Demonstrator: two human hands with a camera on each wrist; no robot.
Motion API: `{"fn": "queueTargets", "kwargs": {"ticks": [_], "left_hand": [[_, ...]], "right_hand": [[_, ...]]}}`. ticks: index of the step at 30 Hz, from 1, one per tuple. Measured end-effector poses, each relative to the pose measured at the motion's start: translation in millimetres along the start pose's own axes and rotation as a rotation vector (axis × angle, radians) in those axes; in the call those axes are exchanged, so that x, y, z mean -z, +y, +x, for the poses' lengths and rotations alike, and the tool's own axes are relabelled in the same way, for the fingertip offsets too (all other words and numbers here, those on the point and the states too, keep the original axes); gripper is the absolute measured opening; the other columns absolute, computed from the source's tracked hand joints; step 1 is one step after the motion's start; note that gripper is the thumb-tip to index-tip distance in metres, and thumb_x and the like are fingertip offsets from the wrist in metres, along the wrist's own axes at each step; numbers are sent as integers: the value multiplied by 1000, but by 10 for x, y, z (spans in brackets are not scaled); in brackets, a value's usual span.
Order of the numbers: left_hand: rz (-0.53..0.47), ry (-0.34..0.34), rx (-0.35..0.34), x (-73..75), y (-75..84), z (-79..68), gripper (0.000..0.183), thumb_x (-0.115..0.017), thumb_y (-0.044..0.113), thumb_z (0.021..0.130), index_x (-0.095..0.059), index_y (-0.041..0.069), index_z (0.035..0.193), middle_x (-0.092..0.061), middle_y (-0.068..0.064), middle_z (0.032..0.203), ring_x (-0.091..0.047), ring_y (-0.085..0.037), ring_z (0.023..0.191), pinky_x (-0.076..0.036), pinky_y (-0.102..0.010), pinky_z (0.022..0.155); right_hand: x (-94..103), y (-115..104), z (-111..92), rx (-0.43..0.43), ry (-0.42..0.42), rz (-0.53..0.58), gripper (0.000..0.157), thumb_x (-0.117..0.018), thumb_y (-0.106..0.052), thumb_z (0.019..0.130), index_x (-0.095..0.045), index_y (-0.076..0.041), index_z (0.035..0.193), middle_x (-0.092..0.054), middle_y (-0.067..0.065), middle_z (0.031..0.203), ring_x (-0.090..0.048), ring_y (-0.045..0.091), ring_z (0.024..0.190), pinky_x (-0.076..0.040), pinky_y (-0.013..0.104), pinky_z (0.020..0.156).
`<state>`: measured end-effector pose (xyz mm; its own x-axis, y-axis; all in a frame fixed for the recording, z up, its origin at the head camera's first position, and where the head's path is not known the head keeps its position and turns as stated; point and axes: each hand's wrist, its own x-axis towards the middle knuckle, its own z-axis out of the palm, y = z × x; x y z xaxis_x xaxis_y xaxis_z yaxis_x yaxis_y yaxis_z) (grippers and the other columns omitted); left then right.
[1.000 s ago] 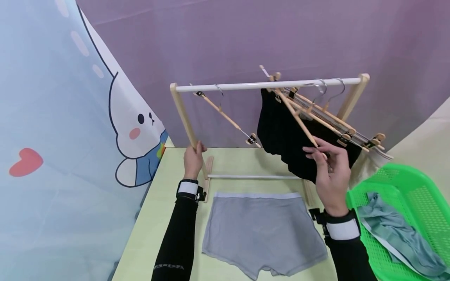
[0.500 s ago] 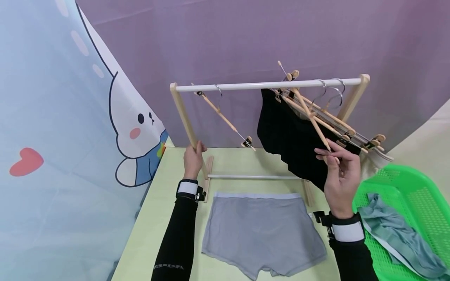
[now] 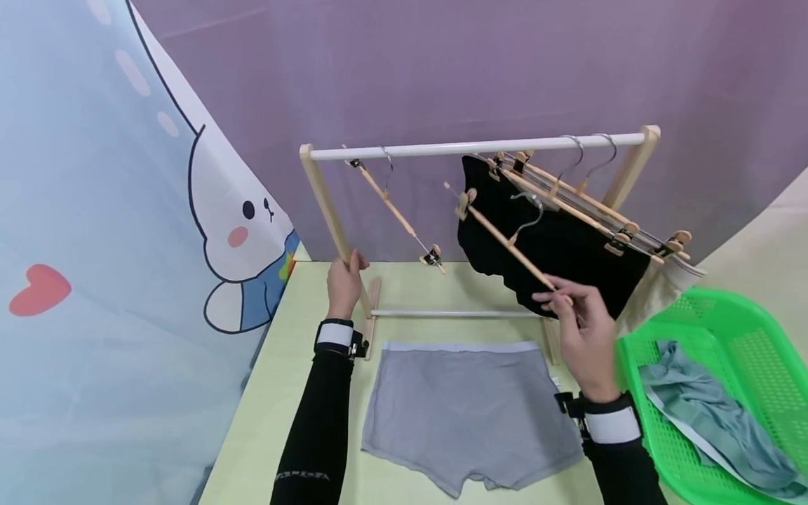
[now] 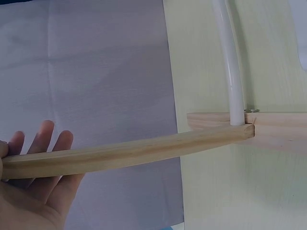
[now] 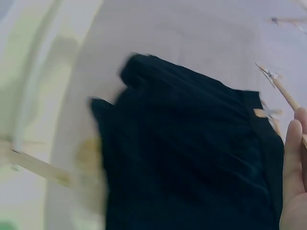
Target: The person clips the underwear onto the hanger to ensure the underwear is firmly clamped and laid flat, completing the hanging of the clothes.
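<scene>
My right hand (image 3: 583,333) pinches one end of a wooden clip hanger (image 3: 505,242), whose metal hook shows below the rack's white rail (image 3: 435,149). Behind that hanger hang black shorts (image 3: 505,217), clipped to another hanger on the rail; they fill much of the right wrist view. With curled fingers my left hand (image 3: 345,286) grips the rack's left wooden post (image 3: 325,203), also seen in the left wrist view. Grey shorts (image 3: 473,414) lie flat on the table before the rack, waistband toward it.
Another clip hanger (image 3: 398,210) with nothing on it hangs at the rail's left. To the right, a green basket (image 3: 751,315) holds a crumpled teal garment (image 3: 707,414). A whitish garment (image 3: 663,287) hangs behind the black shorts. The pale table (image 3: 259,421) bears the rack.
The hanger in my right hand has come off the rail; it first shifted right, then moved down and left toward me. My left hand keeps its grip on the post.
</scene>
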<state>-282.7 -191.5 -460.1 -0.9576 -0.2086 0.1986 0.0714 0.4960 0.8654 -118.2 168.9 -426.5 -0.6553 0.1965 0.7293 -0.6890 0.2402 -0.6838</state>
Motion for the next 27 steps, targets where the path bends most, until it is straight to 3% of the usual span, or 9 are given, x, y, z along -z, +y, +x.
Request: {"fn": "queueTargets", "kwargs": {"ticks": [4,7,10,12,14,17,21,24,27], "left_hand": [[-7,10,-3,-3,0,9,39,-42,35,107,-64,4,101,-72,-19,98,-68,-32,96,-50,-48,86],[-24,26,-9,-7,-1,1,39,-43,35,107,-65,4,101,-72,-18,97,-68,-32,96,-50,-47,86],[-70,19,-23,-15,-22,-32,37,-44,34,107,-62,2,115,-71,-19,105,-66,-32,100,-50,-47,85],[-129,9,-29,-24,-74,-83,38,-45,31,107,-52,2,129,-66,-24,112,-64,-35,100,-50,-49,83],[-204,15,-19,-40,-157,-165,44,-47,28,107,-39,2,141,-61,-26,120,-62,-36,104,-50,-49,85],[-292,56,2,-77,-302,-320,51,-50,22,105,-27,1,146,-54,-27,127,-59,-37,111,-51,-48,92],[-316,84,17,-143,-461,-522,53,-56,14,101,-26,-1,143,-47,-25,133,-53,-34,125,-47,-44,102],[-328,90,25,-196,-560,-654,53,-60,9,98,-29,0,140,-45,-25,132,-50,-34,126,-47,-45,102],[-328,148,23,-262,-631,-785,50,-62,4,95,-32,-2,134,-45,-26,128,-52,-36,122,-45,-49,101]], "right_hand": [[5,115,-265,-45,-72,-58,12,-50,23,91,-54,18,101,-64,30,116,-69,10,91,-52,16,79],[33,194,-414,-108,-155,-36,15,-50,21,92,-55,13,104,-65,26,115,-69,12,88,-53,18,76],[63,257,-523,-179,-272,-31,17,-49,16,96,-56,6,108,-67,16,113,-68,17,83,-52,21,68],[70,302,-590,-233,-358,-39,18,-50,10,98,-56,1,113,-69,9,109,-67,20,81,-51,23,64],[66,361,-661,-276,-440,-49,19,-51,5,100,-55,-2,118,-70,5,105,-67,21,79,-51,26,62],[41,459,-764,-371,-535,-51,22,-51,-4,103,-53,-7,125,-70,4,103,-67,18,77,-51,30,60],[20,591,-869,-469,-605,-41,25,-50,-11,105,-51,-9,129,-70,8,104,-67,14,77,-52,33,60],[34,678,-909,-509,-630,-19,24,-48,-12,105,-52,-5,128,-70,12,96,-65,13,75,-52,35,59],[68,741,-920,-544,-646,0,24,-47,-13,106,-53,-2,126,-69,17,89,-65,15,74,-52,36,59]]}}
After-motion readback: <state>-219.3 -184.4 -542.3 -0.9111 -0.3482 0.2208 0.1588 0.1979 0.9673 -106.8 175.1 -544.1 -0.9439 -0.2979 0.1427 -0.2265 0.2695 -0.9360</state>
